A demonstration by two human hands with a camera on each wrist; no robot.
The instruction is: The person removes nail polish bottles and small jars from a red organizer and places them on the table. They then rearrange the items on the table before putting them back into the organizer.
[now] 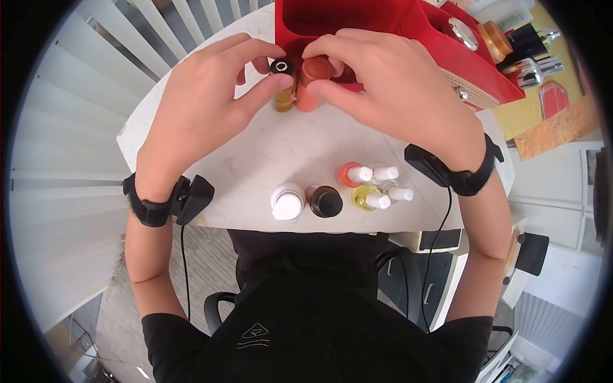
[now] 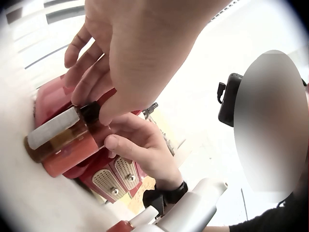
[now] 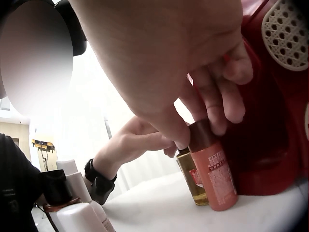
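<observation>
My left hand (image 1: 204,92) pinches the black cap of a slim amber bottle (image 1: 283,102) between thumb and fingers. Right beside it, a coral bottle (image 3: 216,176) with a brown cap stands upright on the white table (image 1: 249,153). The thumb and fingers of my right hand (image 1: 396,80) close round that brown cap. Both bottles stand side by side, just in front of the red storage box (image 1: 341,19). In the right wrist view, the amber bottle (image 3: 193,179) is partly hidden behind the coral one.
Near the table's front edge stand a white bottle (image 1: 288,201) and a dark-capped bottle (image 1: 325,201). To their right is a cluster of several small white-capped bottles, one coral (image 1: 348,174), one yellow (image 1: 365,196). Cosmetics, including a silver-topped bottle (image 1: 527,73), stand beyond the box.
</observation>
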